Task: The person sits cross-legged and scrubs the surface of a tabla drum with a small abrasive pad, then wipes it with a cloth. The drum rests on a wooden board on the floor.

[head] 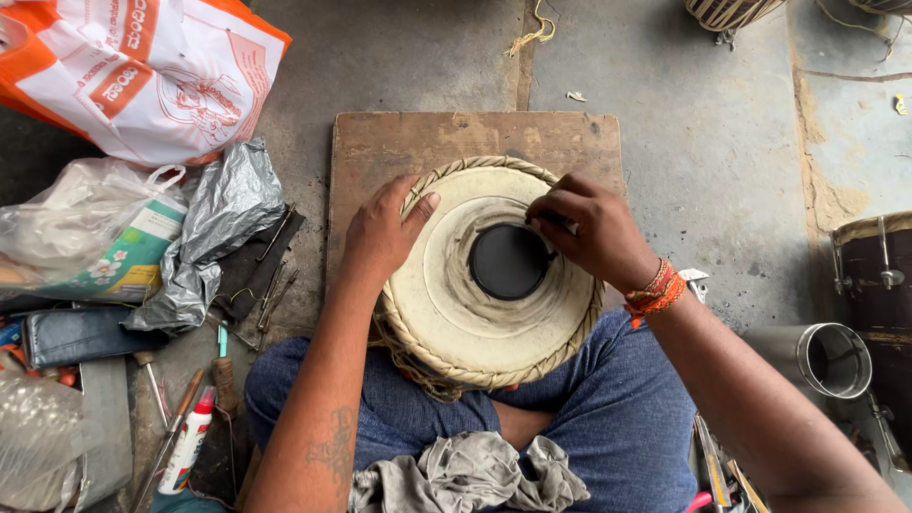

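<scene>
A round hand drum with a cream skin, a braided rim and a black centre patch rests tilted against my lap on a wooden board. My left hand lies flat on the drum's upper left rim, thumb on the skin. My right hand has its fingers curled at the upper right edge of the black patch, pressing a small dark tool or stone I cannot make out. Red and orange threads wrap that wrist.
Plastic bags, a grey foil sheet, hand tools and a glue bottle crowd the floor on the left. A metal cylinder and a dark drum stand at right. A grey rag lies on my lap.
</scene>
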A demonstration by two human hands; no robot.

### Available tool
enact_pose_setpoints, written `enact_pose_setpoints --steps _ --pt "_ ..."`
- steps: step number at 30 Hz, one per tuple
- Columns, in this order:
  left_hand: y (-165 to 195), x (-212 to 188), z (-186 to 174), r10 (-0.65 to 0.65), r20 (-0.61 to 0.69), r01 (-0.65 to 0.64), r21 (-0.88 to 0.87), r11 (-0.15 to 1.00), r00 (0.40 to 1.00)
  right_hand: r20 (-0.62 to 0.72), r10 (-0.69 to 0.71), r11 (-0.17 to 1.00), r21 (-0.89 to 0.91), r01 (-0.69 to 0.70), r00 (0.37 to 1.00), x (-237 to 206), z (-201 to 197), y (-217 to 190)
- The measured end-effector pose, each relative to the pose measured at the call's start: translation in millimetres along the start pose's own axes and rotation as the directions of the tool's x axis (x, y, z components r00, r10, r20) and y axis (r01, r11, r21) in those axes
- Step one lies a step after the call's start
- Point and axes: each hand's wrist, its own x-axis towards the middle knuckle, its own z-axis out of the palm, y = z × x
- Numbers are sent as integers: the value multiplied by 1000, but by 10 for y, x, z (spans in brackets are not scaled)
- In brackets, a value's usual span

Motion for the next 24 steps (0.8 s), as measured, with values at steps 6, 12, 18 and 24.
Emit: enact_pose_setpoints --steps 6,12,18,24 --pt "47 -54 -16 -25 -10 25 8 1000 1000 57 -90 988 -121 96 994 -65 -6 -36" --pt "38 -41 12 4 -51 -5 -9 1000 999 -44 104 986 -125 -109 994 -565 35 -370" --pt "38 -11 -1 -47 -64 51 57 997 997 -318 97 992 -43 -116 943 -853 365 -728" --pt "91 -221 -40 -221 -103 235 157 959 970 -310 269 961 149 -233 912 -496 260 -299"
